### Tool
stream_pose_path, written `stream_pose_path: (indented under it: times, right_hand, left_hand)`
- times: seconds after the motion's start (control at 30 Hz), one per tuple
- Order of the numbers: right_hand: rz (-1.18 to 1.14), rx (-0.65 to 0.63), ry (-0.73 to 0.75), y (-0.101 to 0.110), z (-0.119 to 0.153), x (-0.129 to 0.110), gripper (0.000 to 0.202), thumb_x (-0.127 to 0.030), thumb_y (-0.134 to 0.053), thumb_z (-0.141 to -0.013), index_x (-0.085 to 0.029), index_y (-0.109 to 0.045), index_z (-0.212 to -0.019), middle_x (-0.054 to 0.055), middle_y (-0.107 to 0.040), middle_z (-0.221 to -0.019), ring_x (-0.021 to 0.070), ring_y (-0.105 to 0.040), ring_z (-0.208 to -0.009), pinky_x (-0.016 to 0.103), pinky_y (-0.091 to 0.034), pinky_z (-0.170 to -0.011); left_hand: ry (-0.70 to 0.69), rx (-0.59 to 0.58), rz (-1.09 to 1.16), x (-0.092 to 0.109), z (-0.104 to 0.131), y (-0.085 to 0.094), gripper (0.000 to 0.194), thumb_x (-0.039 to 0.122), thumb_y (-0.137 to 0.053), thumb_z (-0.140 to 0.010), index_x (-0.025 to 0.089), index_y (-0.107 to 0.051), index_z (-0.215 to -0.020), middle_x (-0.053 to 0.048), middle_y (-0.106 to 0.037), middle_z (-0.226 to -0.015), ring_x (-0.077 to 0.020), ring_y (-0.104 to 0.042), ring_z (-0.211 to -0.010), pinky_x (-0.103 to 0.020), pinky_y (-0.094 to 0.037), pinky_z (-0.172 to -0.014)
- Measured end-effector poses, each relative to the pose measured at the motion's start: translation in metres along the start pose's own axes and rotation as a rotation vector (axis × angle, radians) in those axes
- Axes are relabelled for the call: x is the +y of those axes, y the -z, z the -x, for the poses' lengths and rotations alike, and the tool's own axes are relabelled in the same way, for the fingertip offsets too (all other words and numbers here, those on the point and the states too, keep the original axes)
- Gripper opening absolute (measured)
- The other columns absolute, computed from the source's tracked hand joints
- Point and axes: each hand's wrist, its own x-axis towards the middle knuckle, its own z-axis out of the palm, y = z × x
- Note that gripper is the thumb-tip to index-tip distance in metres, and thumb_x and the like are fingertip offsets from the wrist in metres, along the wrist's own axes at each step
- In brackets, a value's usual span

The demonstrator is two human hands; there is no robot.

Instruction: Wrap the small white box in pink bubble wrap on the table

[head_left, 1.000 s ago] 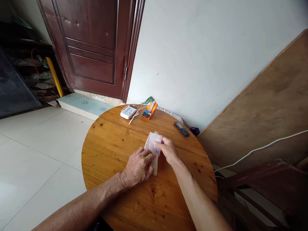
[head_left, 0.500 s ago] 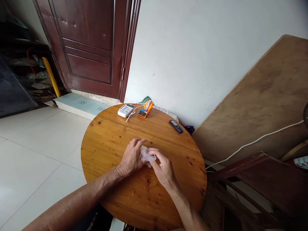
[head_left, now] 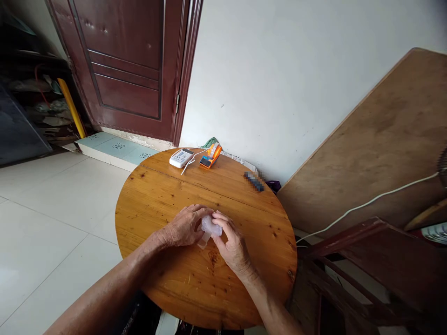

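Between my hands, over the middle of the round wooden table (head_left: pixel 157 274), is a crumpled bundle of translucent whitish plastic (head_left: pixel 211 226); it looks like a thin plastic bag, though what is inside, if anything, I cannot make out. My left hand (head_left: pixel 190 224) is closed on its left side, thumb and fingers curved against it. On the right, my right hand (head_left: pixel 233 242) grips it with fingers over the top and thumb below. A loose flap of the plastic hangs down at the lower left, beneath the left fingers.
Toward the table's far edge lie a white box-shaped device (head_left: pixel 181 158) with a white cord and an orange tape dispenser (head_left: pixel 210 157). A dark, pixelated object (head_left: pixel 253 181) is at the far right. A dark wooden chair (head_left: pixel 363 246) stands right of the table.
The plastic has been turned and bunched into a rounder bundle, with a flap now at its lower left. My left fingers have come down around it.
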Motion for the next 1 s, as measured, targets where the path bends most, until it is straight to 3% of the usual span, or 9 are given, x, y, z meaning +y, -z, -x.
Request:
stream_pose_path:
  times: [0.1, 0.2, 0.27, 0.4, 0.5, 0.73, 0.9, 1.0]
  right_hand:
    - [-0.119, 0.002, -0.133, 0.002, -0.014, -0.003, 0.022, -0.018, -0.057, -0.082, -0.024, -0.067, -0.100, 0.006, -0.071, -0.112, 0.0221, -0.065, -0.107, 0.038, -0.050, -0.097]
    - [-0.273, -0.063, -0.371, 0.003, -0.026, -0.004, 0.017, -0.034, -0.060, -0.084, -0.020, -0.067, -0.091, 0.003, -0.071, -0.083, 0.0180, -0.064, -0.076, 0.028, -0.052, -0.070]
    - [-0.370, -0.095, -0.506, 0.000, -0.031, -0.001, 0.024, -0.041, -0.060, -0.082, -0.018, -0.065, -0.079, 0.000, -0.064, -0.066, 0.0143, -0.056, -0.061, 0.024, -0.045, -0.056]
    - [-0.498, -0.102, -0.636, -0.009, -0.040, 0.006, 0.026, -0.042, -0.061, -0.077, -0.018, -0.059, -0.069, -0.003, -0.057, -0.060, 0.0120, -0.049, -0.056, 0.023, -0.040, -0.052]
    - [-0.480, -0.127, -0.678, -0.010, -0.046, 0.007, 0.024, -0.041, -0.061, -0.075, -0.019, -0.058, -0.067, -0.004, -0.055, -0.058, 0.0117, -0.047, -0.054, 0.023, -0.037, -0.049]
    - [-0.470, -0.169, -0.636, -0.004, -0.070, 0.008, 0.019, -0.034, -0.065, -0.069, -0.018, -0.067, -0.077, -0.003, -0.063, -0.067, 0.0127, -0.053, -0.062, 0.023, -0.039, -0.058]
    - [-0.629, -0.071, -0.652, -0.015, -0.080, 0.010, 0.023, -0.040, -0.067, -0.070, -0.017, -0.066, -0.069, -0.001, -0.062, -0.066, 0.0127, -0.053, -0.062, 0.024, -0.041, -0.060]
    - [-0.685, 0.000, -0.655, -0.022, -0.078, 0.013, 0.028, -0.045, -0.069, -0.070, -0.017, -0.066, -0.069, -0.002, -0.061, -0.063, 0.0123, -0.052, -0.059, 0.024, -0.041, -0.058]
  left_hand:
    - [0.067, 0.054, 0.045, 0.003, -0.003, 0.000, 0.043, 0.020, -0.061, -0.077, 0.019, -0.062, -0.119, -0.007, -0.068, -0.104, -0.0221, -0.061, -0.097, -0.032, -0.049, -0.087]
    - [0.216, 0.094, 0.102, 0.006, -0.004, 0.003, 0.027, 0.038, -0.058, -0.084, 0.017, -0.069, -0.098, -0.004, -0.067, -0.082, -0.0193, -0.060, -0.078, -0.028, -0.047, -0.071]
    - [0.289, 0.093, 0.176, 0.004, -0.003, 0.003, 0.035, 0.046, -0.057, -0.085, 0.016, -0.068, -0.099, -0.004, -0.066, -0.079, -0.0178, -0.058, -0.072, -0.027, -0.046, -0.065]
    - [0.332, 0.112, 0.358, -0.005, -0.002, -0.003, 0.072, 0.047, -0.068, -0.077, 0.016, -0.045, -0.139, -0.005, -0.068, -0.097, -0.0174, -0.060, -0.079, -0.028, -0.048, -0.068]
    - [0.323, 0.124, 0.456, -0.010, -0.003, -0.007, 0.088, 0.042, -0.074, -0.073, 0.018, -0.032, -0.147, -0.007, -0.066, -0.107, -0.0165, -0.061, -0.083, -0.029, -0.050, -0.074]
    - [0.351, 0.114, 0.532, -0.009, -0.005, -0.007, 0.088, 0.033, -0.075, -0.074, 0.018, -0.029, -0.148, -0.007, -0.065, -0.108, -0.0160, -0.061, -0.085, -0.030, -0.050, -0.075]
    - [0.374, 0.125, 0.568, -0.009, -0.006, -0.008, 0.086, 0.031, -0.076, -0.072, 0.018, -0.032, -0.145, -0.010, -0.064, -0.115, -0.0173, -0.062, -0.088, -0.030, -0.051, -0.075]
    - [0.365, 0.132, 0.613, -0.009, -0.006, -0.010, 0.070, 0.033, -0.074, -0.075, 0.019, -0.042, -0.136, -0.011, -0.061, -0.122, -0.0162, -0.063, -0.084, -0.027, -0.051, -0.069]
